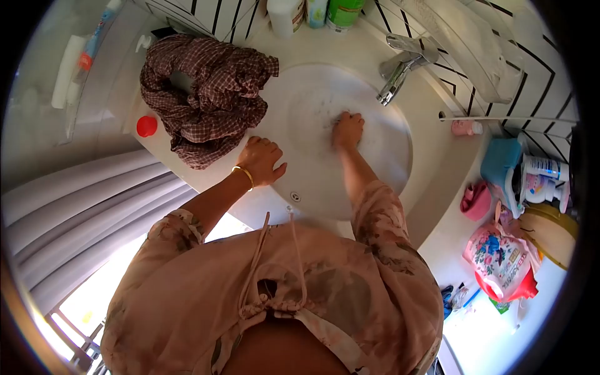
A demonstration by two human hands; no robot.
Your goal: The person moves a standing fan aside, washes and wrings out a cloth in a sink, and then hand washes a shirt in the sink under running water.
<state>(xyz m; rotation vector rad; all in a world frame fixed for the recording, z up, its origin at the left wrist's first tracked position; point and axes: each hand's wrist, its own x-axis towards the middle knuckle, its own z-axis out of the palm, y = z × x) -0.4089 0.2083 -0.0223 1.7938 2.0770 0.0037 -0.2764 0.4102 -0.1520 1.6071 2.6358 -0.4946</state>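
A round white sink [306,181] lies below me, cloudy at its middle with small dark specks. My right hand [348,131] is down in the basin, its fingers curled; what they hold, if anything, is hidden. On the sink's left rim rests my left hand [261,160], with its thumb apart from the fingers and nothing in it. A crumpled brown checked cloth [219,87] lies on the counter just beyond that hand. The chrome faucet [400,69] stands at the basin's back right, and no water stream shows from it.
A red cap [147,126] sits left of the cloth. Bottles, one green [344,14], stand behind the sink. At right are a pink bottle [466,127], a blue container [500,159] and a printed pink bag [502,256]. Grey curtains [94,200] hang at left.
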